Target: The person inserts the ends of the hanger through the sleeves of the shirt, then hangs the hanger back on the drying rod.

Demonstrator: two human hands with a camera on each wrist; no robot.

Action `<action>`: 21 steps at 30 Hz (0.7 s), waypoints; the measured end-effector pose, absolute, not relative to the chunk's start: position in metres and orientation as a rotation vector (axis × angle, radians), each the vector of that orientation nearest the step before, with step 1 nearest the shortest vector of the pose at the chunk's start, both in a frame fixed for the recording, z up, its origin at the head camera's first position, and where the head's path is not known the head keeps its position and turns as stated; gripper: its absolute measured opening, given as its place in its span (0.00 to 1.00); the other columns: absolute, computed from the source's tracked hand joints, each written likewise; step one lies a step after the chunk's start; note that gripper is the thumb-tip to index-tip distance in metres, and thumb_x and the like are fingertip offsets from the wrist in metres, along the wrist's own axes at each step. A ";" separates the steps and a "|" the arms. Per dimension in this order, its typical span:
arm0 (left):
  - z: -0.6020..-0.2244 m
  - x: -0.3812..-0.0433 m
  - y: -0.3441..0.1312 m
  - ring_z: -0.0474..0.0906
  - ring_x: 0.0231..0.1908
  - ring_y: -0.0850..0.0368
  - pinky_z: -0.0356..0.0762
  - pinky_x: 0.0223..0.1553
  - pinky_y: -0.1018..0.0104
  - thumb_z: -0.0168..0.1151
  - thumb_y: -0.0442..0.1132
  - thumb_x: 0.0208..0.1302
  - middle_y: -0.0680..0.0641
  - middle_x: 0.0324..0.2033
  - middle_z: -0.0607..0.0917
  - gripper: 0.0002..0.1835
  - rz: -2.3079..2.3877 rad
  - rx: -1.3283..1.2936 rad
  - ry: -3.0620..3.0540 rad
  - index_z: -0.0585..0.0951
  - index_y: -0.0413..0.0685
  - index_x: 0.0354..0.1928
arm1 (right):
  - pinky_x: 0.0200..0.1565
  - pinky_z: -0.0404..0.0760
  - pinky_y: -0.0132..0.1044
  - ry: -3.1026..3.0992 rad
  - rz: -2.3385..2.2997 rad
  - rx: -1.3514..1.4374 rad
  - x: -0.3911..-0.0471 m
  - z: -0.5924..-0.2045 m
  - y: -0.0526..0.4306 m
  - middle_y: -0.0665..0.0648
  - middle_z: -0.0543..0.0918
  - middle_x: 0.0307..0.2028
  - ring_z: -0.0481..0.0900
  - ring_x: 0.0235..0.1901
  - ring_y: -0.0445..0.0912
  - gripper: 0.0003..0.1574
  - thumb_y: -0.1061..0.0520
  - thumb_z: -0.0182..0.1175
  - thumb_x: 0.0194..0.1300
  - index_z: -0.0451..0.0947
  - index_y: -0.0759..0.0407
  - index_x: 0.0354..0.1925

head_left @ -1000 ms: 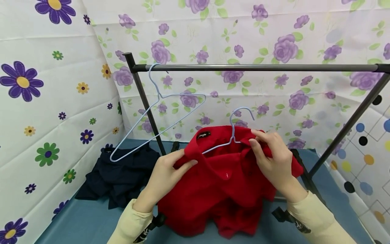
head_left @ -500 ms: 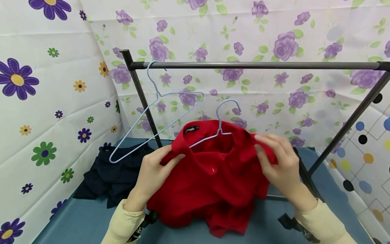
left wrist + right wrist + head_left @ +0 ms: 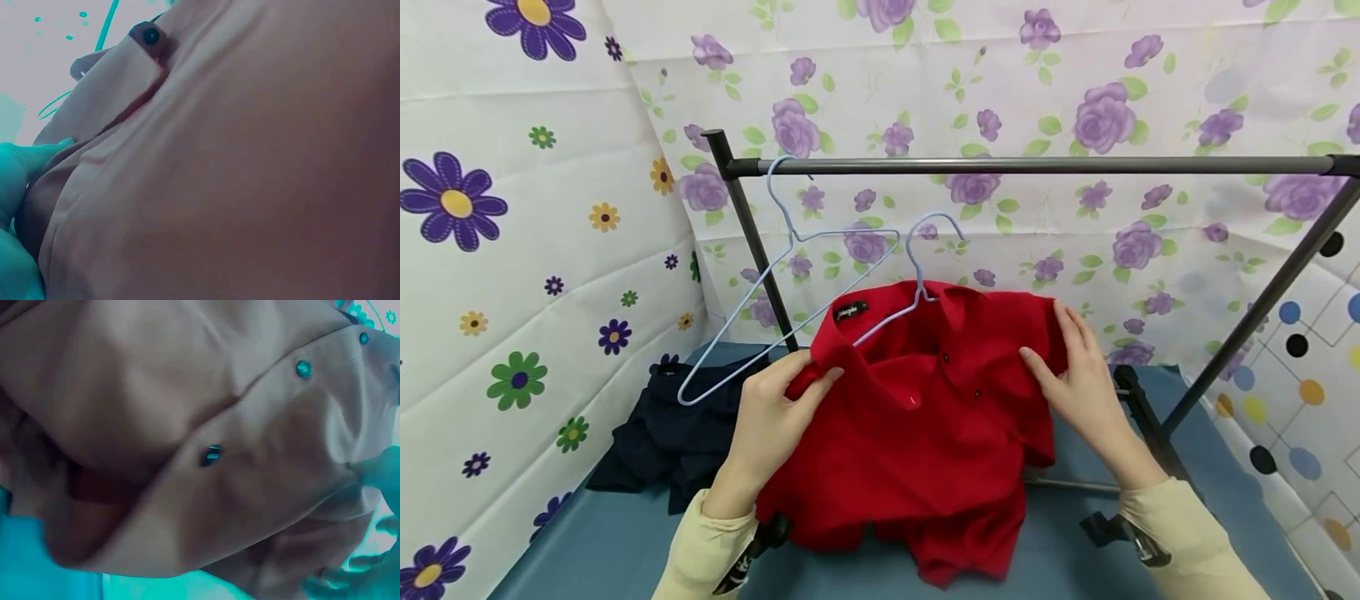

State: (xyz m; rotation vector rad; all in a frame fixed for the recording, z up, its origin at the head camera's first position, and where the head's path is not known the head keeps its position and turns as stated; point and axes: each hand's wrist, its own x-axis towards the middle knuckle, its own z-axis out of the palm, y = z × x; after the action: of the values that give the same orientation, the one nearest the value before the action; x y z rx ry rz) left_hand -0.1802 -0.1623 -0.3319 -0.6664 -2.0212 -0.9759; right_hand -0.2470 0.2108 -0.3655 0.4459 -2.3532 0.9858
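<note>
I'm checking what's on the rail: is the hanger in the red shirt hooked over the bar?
No, the hook of that hanger in the red shirt shows below the bar, its tip free.

Left hand (image 3: 769,425) pinches the collar of the red shirt (image 3: 917,454), right hand (image 3: 1081,398), thumb and fingers spread, touches its sleeve, one hanger (image 3: 918,277) stands partly inside its neck, and a second hanger (image 3: 850,232) hangs from the rail (image 3: 1000,166) near dark cloth (image 3: 673,437).
</note>
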 end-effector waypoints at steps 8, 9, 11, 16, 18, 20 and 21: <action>-0.315 -0.187 -0.156 0.75 0.22 0.59 0.71 0.21 0.73 0.71 0.34 0.63 0.48 0.29 0.86 0.05 -1.113 -0.516 -1.890 0.87 0.44 0.40 | 0.62 0.67 0.65 -2.685 1.521 0.354 -0.258 -0.420 0.208 0.72 0.59 0.72 0.65 0.68 0.66 0.67 0.36 0.60 0.70 0.20 0.43 0.79; -0.311 -0.187 -0.155 0.75 0.22 0.59 0.71 0.21 0.74 0.71 0.34 0.63 0.48 0.29 0.86 0.05 -1.131 -0.496 -1.872 0.87 0.44 0.40 | 0.62 0.68 0.63 -2.691 1.566 0.390 -0.258 -0.428 0.206 0.71 0.58 0.73 0.64 0.68 0.65 0.65 0.37 0.60 0.71 0.21 0.43 0.79; -0.302 -0.188 -0.152 0.78 0.25 0.58 0.74 0.24 0.74 0.71 0.35 0.64 0.46 0.33 0.88 0.07 -1.167 -0.466 -1.837 0.87 0.43 0.42 | 0.61 0.69 0.58 -2.681 1.637 0.458 -0.257 -0.442 0.200 0.69 0.59 0.72 0.66 0.67 0.63 0.62 0.41 0.61 0.72 0.27 0.44 0.81; -0.280 -0.191 -0.146 0.82 0.32 0.58 0.80 0.32 0.73 0.69 0.38 0.66 0.47 0.38 0.88 0.09 -1.213 -0.446 -1.794 0.87 0.42 0.45 | 0.47 0.77 0.43 -2.644 1.702 0.524 -0.253 -0.453 0.188 0.67 0.75 0.56 0.77 0.49 0.55 0.36 0.51 0.62 0.72 0.60 0.57 0.70; -0.275 -0.192 -0.144 0.83 0.33 0.58 0.81 0.33 0.73 0.70 0.39 0.66 0.47 0.39 0.89 0.10 -1.210 -0.458 -1.794 0.87 0.43 0.46 | 0.38 0.77 0.40 -2.622 1.696 0.443 -0.252 -0.452 0.186 0.63 0.80 0.42 0.78 0.37 0.50 0.19 0.56 0.59 0.72 0.71 0.64 0.56; -0.271 -0.192 -0.142 0.84 0.33 0.58 0.81 0.34 0.72 0.70 0.39 0.65 0.48 0.39 0.89 0.10 -1.203 -0.470 -1.797 0.87 0.44 0.46 | 0.35 0.75 0.39 -2.600 1.661 0.321 -0.252 -0.449 0.187 0.61 0.80 0.33 0.76 0.31 0.47 0.09 0.60 0.56 0.71 0.75 0.66 0.44; -0.269 -0.193 -0.141 0.84 0.34 0.58 0.81 0.35 0.72 0.70 0.39 0.65 0.48 0.39 0.89 0.10 -1.193 -0.474 -1.799 0.88 0.44 0.46 | 0.35 0.75 0.38 -2.583 1.640 0.259 -0.252 -0.447 0.189 0.61 0.81 0.34 0.76 0.31 0.46 0.08 0.61 0.55 0.72 0.76 0.67 0.42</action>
State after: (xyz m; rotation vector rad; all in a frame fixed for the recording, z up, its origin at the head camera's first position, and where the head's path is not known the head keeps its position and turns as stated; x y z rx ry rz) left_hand -0.1925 -0.1413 -0.2688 -0.4739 -1.7993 -1.1932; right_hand -0.2521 0.1889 -0.4471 0.2592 -2.5834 1.6404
